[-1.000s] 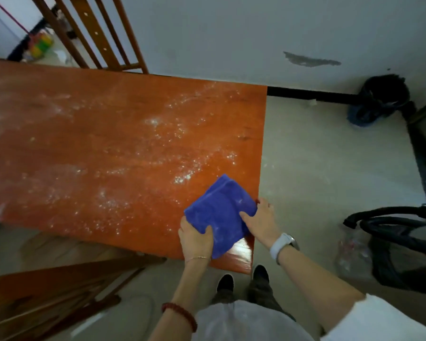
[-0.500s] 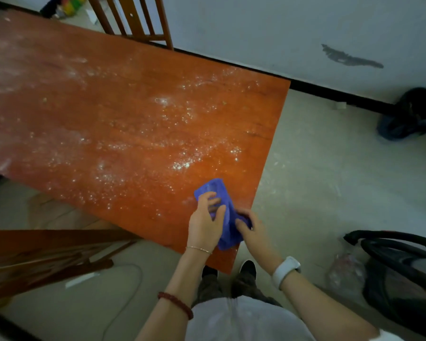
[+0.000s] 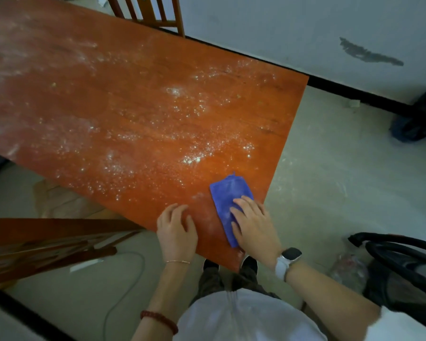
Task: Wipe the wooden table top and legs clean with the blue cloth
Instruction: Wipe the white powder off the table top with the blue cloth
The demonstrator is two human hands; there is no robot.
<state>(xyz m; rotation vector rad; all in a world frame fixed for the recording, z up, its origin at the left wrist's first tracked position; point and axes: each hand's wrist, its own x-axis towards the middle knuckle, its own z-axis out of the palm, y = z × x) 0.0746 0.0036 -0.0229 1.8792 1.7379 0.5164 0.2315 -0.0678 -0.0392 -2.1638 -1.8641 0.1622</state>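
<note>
- right hand [image 3: 253,223] lies flat, fingers straight and together, pressing the folded blue cloth [image 3: 228,201] onto the wooden table top [image 3: 138,112] near its near right corner, just beside the right edge.
- left hand [image 3: 176,231] rests on the bare table top just left of the cloth, at the near edge, fingers loosely spread, holding nothing.
- half a second ago both hands were gathering the cloth; now it is folded flat and only the right hand works it, so wiping looks ready to begin.
- white powder [image 3: 192,158] covers most of the top, thickest just beyond the cloth; almost nothing seems wiped yet, and the legs are hidden.
- open room runs away from the corner toward the far and left edges; a push rightward would carry powder onto the floor [image 3: 342,183].
- a chair [image 3: 155,13] stands at the far edge.
</note>
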